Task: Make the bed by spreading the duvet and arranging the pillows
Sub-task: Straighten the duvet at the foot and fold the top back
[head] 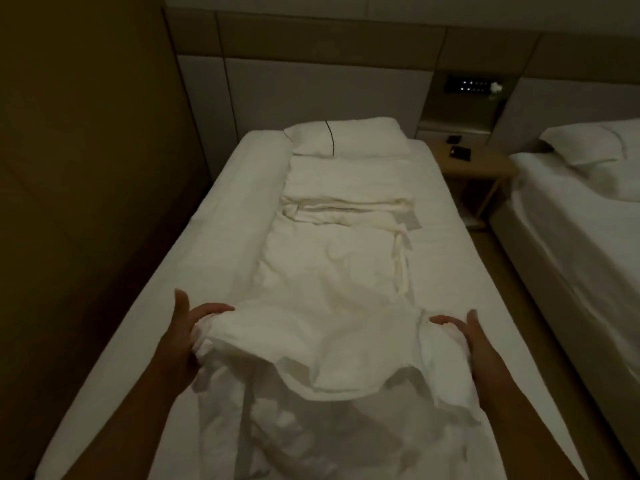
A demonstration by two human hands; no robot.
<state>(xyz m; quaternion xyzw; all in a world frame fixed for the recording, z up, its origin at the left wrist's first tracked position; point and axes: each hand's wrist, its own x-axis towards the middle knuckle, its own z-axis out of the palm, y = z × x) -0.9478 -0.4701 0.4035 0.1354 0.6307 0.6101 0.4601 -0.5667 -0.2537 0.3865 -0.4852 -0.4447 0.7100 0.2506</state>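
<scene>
dim room, brown wall on my left, padded headboard (311, 81) ahead, and a single bed (194, 271) with a white sheet running away from me. a second bed (581, 216) sits to the right, with a small nightstand (478, 164) between the two carrying a couple of dark flat items i can't identify. the white duvet (332, 271) lies bunched in a narrow strip down the middle of the bed, folded over on itself about halfway up, leaving bare sheet on both sides. one pillow (346, 136) rests flat at the head end, touching the top edge of the duvet. my left hand (188, 336) grips the near left part of the duvet, fingers curled over the bunched fabric, thumb raised. my right hand (465, 336) holds the near right part the same way, fingers on top of the cloth, thumb up. the near edge is lifted off the bed between my hands and sags in the middle.
</scene>
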